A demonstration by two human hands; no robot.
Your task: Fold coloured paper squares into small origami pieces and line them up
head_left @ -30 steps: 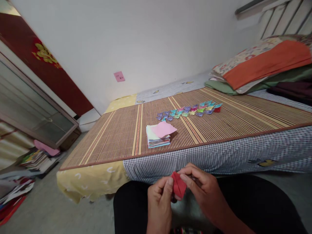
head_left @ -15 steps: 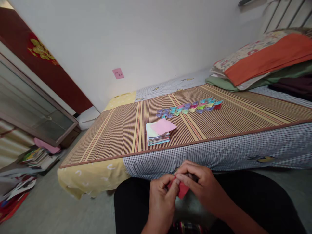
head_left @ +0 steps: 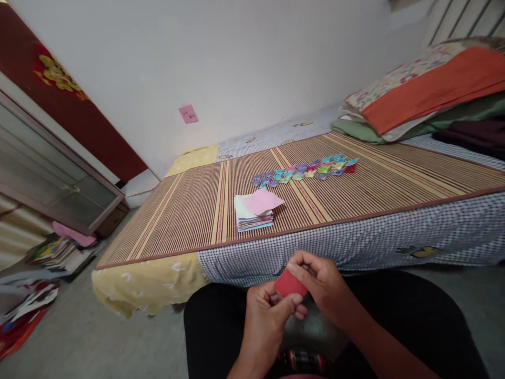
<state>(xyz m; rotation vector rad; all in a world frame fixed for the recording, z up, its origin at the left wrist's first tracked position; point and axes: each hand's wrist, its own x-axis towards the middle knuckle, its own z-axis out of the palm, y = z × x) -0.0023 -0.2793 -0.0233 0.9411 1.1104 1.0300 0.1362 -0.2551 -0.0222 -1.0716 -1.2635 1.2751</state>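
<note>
A small folded red paper (head_left: 291, 283) is held between my two hands, in front of the bed's edge and above my lap. My left hand (head_left: 272, 310) pinches its lower edge, thumb on top and fingers beneath. At its upper corner, the thumb and fingers of my right hand (head_left: 321, 279) grip it. On the mat beyond lies a stack of coloured paper squares (head_left: 254, 221), with a pink sheet (head_left: 263, 202) askew on top. Rows of small folded paper pieces (head_left: 305, 172) in several colours stand farther back.
A striped bamboo mat (head_left: 197, 210) covers the bed, over a checked sheet (head_left: 355, 237) and a yellow cloth (head_left: 150, 284). Pillows (head_left: 426, 89) are piled at the right. A pink note (head_left: 188, 114) is stuck on the wall. At the left stands a glass-fronted cabinet (head_left: 59, 163).
Both hands have shifted their hold on the red paper. It now lies flatter with its face showing, my left thumb lower and my right fingers at the top corner.
</note>
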